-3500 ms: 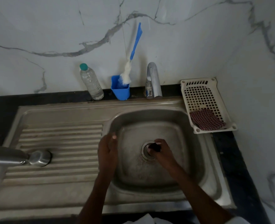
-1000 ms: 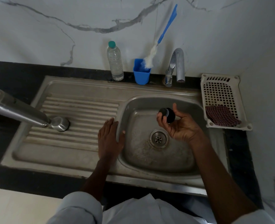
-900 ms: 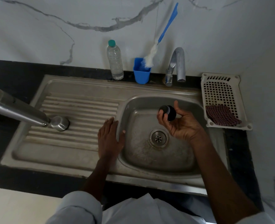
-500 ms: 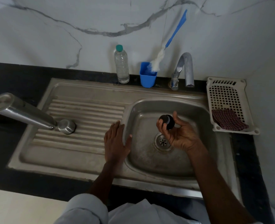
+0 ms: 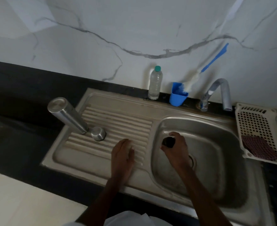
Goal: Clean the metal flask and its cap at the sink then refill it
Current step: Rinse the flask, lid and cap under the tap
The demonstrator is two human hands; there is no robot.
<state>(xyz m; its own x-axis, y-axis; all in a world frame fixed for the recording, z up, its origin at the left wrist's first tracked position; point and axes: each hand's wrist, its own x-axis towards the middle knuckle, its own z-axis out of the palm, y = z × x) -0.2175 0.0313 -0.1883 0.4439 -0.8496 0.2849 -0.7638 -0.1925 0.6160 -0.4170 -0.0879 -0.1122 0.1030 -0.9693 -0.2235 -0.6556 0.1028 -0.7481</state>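
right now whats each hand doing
Left hand: open, flat on the draining board.
Right hand: holding the dark cap over the sink basin.

Right hand (image 5: pixel 176 149) grips the dark cap (image 5: pixel 168 142) over the sink (image 5: pixel 199 126) — left hand (image 5: pixel 122 154) lies flat on the drainboard (image 5: pixel 118 121).

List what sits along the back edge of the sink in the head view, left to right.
Clear plastic bottle → blue cup holding the blue-handled brush → tap → white perforated basket with a checked cloth in it.
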